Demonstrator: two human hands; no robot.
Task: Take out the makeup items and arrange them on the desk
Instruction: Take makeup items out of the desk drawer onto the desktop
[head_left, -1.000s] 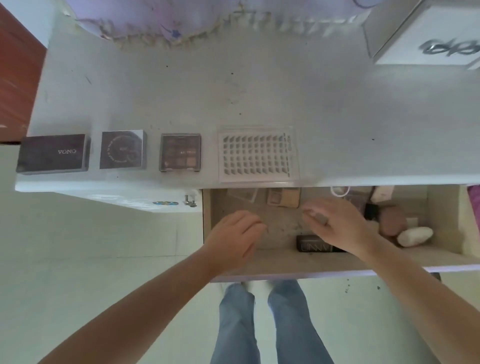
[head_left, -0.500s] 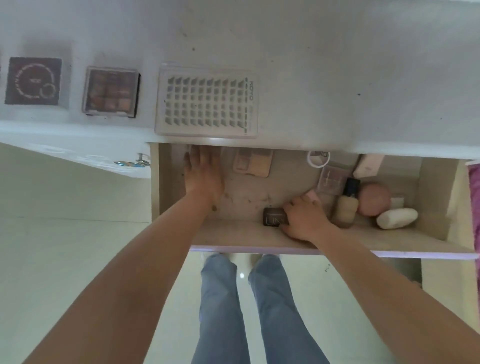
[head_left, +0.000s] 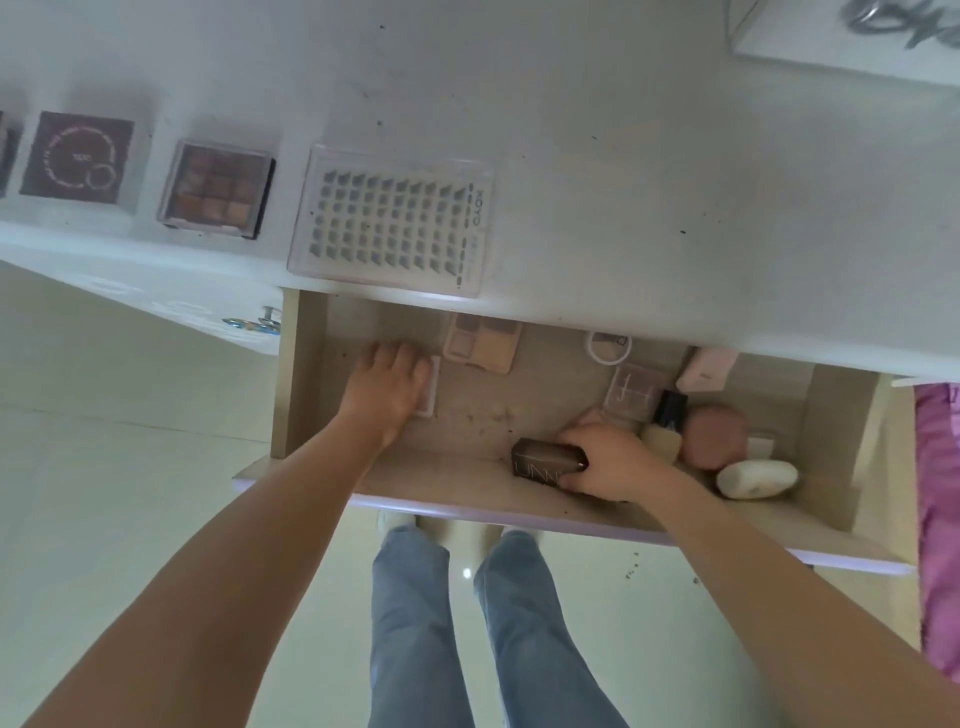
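Both my hands are inside the open drawer (head_left: 467, 488). My left hand (head_left: 384, 387) lies over a small clear-edged compact (head_left: 430, 387) at the drawer's left and covers most of it. My right hand (head_left: 605, 462) grips the right end of a dark brown box (head_left: 540, 462) near the drawer's front wall. A beige palette (head_left: 483, 340) lies at the back. On the desk (head_left: 623, 182) stand a dark square box (head_left: 77, 153), an eyeshadow palette (head_left: 217, 189) and a clear lash tray (head_left: 392, 221) in a row.
The drawer's right part holds a round clear pot (head_left: 609, 347), a pink square compact (head_left: 636, 389), a pink tube (head_left: 704, 370), a foundation bottle (head_left: 667, 428), a pink sponge (head_left: 719, 436) and a white sponge (head_left: 756, 478). A white box (head_left: 852, 36) stands at the desk's far right.
My left hand reached deeper into the drawer's left and settled on the small compact. My right hand went down to the dark brown box and closed on it. The camera moved closer.
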